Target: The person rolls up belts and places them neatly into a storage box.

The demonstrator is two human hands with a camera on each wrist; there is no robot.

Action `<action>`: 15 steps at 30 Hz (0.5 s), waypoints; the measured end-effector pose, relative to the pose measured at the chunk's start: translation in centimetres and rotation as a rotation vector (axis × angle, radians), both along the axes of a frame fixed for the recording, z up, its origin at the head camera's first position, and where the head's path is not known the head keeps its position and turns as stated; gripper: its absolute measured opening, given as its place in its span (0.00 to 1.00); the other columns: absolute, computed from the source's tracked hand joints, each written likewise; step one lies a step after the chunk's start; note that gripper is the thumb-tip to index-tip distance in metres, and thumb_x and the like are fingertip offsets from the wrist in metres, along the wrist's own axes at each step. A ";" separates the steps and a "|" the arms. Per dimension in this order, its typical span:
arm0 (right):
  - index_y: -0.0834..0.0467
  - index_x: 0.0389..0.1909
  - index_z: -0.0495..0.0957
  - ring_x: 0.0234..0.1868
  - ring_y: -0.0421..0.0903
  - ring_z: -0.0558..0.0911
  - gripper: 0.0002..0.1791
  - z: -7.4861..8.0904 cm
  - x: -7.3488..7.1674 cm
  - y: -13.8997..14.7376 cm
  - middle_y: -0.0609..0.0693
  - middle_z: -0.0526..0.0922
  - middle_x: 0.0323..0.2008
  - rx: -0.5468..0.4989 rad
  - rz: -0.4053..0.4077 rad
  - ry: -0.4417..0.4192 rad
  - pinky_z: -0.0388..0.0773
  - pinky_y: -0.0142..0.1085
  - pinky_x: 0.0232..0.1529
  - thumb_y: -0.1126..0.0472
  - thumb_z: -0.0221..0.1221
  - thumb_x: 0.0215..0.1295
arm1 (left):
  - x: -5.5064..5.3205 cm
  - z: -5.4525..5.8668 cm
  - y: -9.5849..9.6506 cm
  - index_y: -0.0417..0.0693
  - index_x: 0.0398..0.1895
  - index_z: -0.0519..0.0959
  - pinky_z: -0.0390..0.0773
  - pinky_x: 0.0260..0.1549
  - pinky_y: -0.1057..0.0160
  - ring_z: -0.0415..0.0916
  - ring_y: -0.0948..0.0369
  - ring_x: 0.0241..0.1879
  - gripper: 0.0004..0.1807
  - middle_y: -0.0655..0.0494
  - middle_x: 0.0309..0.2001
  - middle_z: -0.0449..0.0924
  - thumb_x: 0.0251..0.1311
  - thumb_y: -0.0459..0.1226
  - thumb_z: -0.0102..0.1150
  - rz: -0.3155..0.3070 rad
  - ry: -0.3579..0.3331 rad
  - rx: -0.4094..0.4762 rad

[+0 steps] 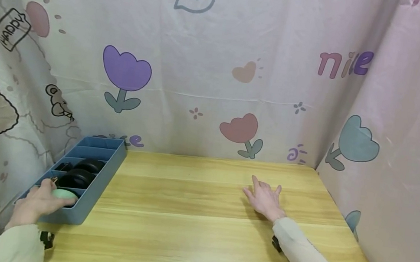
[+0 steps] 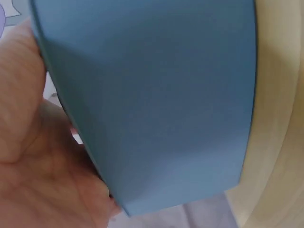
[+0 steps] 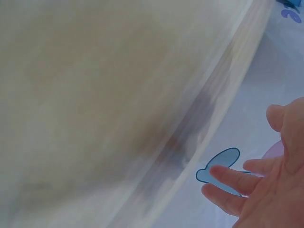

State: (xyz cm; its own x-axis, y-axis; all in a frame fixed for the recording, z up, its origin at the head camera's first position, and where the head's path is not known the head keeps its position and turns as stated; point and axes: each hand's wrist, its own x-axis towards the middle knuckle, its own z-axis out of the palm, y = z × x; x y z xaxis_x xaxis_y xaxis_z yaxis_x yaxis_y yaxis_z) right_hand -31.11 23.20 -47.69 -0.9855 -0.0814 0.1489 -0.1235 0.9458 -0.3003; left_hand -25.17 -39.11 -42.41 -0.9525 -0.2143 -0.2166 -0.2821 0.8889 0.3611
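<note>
At the left of the head view my left hand [image 1: 37, 202] reaches over the near end of a blue-grey compartment box [image 1: 102, 185]. Thumb and fingers span a pale green rounded object [image 1: 63, 194] in the front compartment; its lower part is hidden. The left wrist view shows my palm beside the box's smooth end wall [image 2: 156, 104], with the fingertips out of sight behind its rim. Far to the right, my right hand [image 1: 263, 199] hovers above the wooden table [image 1: 181, 232], fingers spread and holding nothing.
Black rounded objects [image 1: 76, 179] lie in the box's middle compartments, with a smaller black item [image 1: 64, 167] beside them. A printed curtain [image 1: 210, 61] hangs behind the table and along both sides. Dark wrist devices [image 1: 46, 240] sit at both sleeves.
</note>
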 end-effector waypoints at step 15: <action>0.58 0.73 0.58 0.68 0.67 0.65 0.35 0.1 0.3 0.4 0.65 0.68 0.67 -0.001 0.003 -0.027 0.28 0.77 0.61 0.40 0.43 0.75 | -0.3 -0.6 -0.6 0.25 0.61 0.52 0.57 0.44 0.34 0.62 0.30 0.50 0.59 0.20 0.54 0.59 0.52 0.72 0.53 -0.028 -0.002 0.033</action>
State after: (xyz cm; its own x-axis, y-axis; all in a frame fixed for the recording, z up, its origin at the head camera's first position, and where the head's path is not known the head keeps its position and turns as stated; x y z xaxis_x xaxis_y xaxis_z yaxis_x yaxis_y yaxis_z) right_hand -30.86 23.57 -47.54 -0.9890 -0.0837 0.1221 -0.1177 0.9451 -0.3047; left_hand -25.50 -39.75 -43.00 -0.9575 -0.1805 -0.2251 -0.2584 0.8837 0.3902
